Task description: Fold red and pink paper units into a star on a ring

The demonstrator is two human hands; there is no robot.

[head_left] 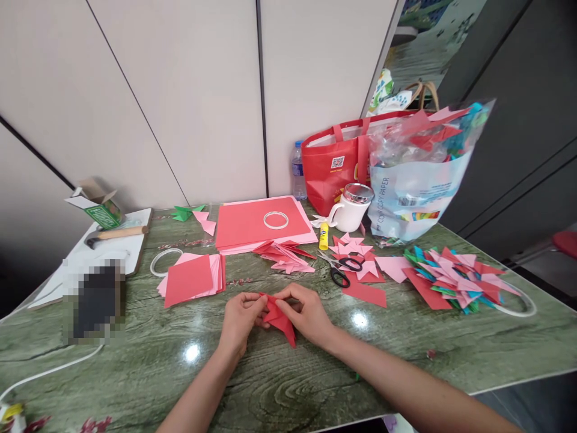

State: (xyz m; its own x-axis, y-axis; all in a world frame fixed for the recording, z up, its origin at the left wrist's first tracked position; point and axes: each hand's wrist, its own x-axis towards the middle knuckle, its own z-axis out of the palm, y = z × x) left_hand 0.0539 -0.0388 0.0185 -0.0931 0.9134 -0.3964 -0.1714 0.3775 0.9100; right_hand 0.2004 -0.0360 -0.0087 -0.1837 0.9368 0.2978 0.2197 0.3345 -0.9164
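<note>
I have both hands together on one folded red paper (pixel 285 325), over the middle of the desk (pixel 148 373) toward its near edge. My left hand (pixel 241 319) pinches its upper left side between thumb and fingers, and my right hand (pixel 309 310) is clamped on its upper right side the same way; one pointed corner sticks out toward the near edge. I cannot tell whether the paper touches the desk. Just beyond my fingers lies a loose pile of folded red and pink pieces (pixel 288 263), and behind it, toward the far edge, a stack of large sheets (pixel 243 225). Left of my hands sits a stack of smaller sheets (pixel 189 279), red on top. To the right are black-handled scissors (pixel 336 263), lying open, with a yellow glue stick (pixel 323 237) and a white mug (pixel 351 215) behind them. Nearer the right edge spreads a heap of pink, red, green and blue folded pieces (pixel 460 276).
</note>
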